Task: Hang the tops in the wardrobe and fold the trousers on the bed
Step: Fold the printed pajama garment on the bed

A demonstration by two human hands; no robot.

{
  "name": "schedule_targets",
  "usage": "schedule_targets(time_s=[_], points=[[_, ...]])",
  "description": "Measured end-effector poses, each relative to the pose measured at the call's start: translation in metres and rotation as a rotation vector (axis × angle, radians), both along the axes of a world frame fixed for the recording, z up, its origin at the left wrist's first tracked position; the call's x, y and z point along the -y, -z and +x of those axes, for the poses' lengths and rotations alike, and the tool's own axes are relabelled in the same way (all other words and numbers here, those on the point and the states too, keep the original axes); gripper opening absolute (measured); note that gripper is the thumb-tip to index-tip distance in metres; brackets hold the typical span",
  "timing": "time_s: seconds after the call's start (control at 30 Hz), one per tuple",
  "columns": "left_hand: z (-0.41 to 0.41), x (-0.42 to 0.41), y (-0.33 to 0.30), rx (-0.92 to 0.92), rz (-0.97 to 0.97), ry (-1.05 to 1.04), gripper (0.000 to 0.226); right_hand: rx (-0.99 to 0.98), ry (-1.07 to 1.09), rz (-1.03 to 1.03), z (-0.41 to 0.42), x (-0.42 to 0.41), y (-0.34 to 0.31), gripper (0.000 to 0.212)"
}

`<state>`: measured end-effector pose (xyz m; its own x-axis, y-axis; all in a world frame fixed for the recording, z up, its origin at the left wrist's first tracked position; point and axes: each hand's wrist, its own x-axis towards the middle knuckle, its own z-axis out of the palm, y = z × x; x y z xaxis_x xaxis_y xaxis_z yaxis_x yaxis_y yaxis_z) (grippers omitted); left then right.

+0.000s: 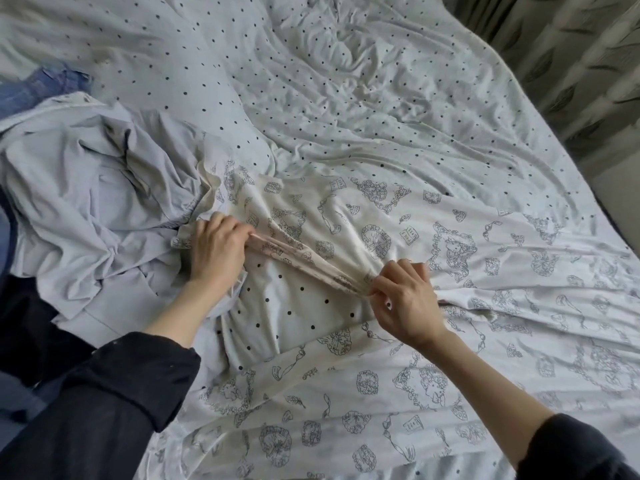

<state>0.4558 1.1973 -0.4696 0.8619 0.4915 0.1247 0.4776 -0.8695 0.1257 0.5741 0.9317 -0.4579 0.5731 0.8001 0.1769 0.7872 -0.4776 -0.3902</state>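
Observation:
White trousers (450,237) printed with grey line drawings lie spread over the bed (311,98), which has a white sheet with black dots. My left hand (216,249) grips one end of a bunched edge of the trousers. Towards the right, my right hand (403,297) pinches the other end of that same edge. The cloth is pulled taut between the two hands. A second stretch of the printed cloth (329,410) runs across the lower part of the view.
A crumpled pale lilac garment (86,188) lies at the left. Blue denim (34,91) shows behind it, and dark cloth (20,317) lies at the left edge. Patterned curtains (571,64) hang past the bed's right side.

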Motion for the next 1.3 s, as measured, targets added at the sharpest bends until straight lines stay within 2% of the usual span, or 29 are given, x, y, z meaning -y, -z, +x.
schedule_targets(time_s=[0.07,0.13,0.2,0.27,0.37,0.47,0.53,0.63,0.83,0.97,1.17,1.3], points=[[0.005,-0.005,-0.004,0.044,-0.041,-0.042,0.015,-0.061,-0.008,-0.106,-0.003,-0.006,0.002,0.03],[0.01,-0.005,-0.004,0.1,-0.135,-0.137,0.015,-0.069,-0.022,-0.181,-0.009,-0.019,0.004,0.029],[0.012,0.001,0.001,0.113,-0.213,-0.206,0.012,-0.01,-0.029,-0.165,-0.017,-0.034,0.005,0.022],[0.008,0.005,0.009,0.083,-0.238,-0.159,0.015,0.059,-0.063,-0.142,-0.026,-0.052,0.008,0.023],[-0.005,0.005,0.019,0.021,-0.134,0.008,0.033,0.13,-0.094,-0.194,-0.038,-0.077,0.014,0.034],[-0.013,-0.006,0.02,0.01,-0.022,0.051,0.045,0.192,-0.031,-0.237,-0.043,-0.096,0.016,0.028],[-0.01,-0.011,0.018,0.026,0.005,0.066,0.042,0.203,0.021,-0.246,-0.044,-0.104,0.014,0.019],[-0.005,-0.01,0.016,0.068,0.015,0.174,0.024,0.153,0.046,-0.215,-0.044,-0.106,0.011,0.016],[-0.028,-0.008,0.013,0.123,0.067,0.218,0.013,0.136,-0.059,-0.026,-0.043,-0.092,0.007,0.012],[-0.057,-0.008,0.011,0.12,0.095,0.327,0.007,0.102,-0.141,-0.057,-0.047,-0.085,0.011,0.012],[-0.051,-0.004,0.008,-0.062,0.096,0.218,0.028,0.009,-0.127,-0.173,-0.057,-0.073,0.013,0.018],[-0.052,-0.014,0.003,-0.123,0.142,0.009,0.051,-0.003,-0.101,-0.231,-0.053,-0.067,0.011,0.022]])
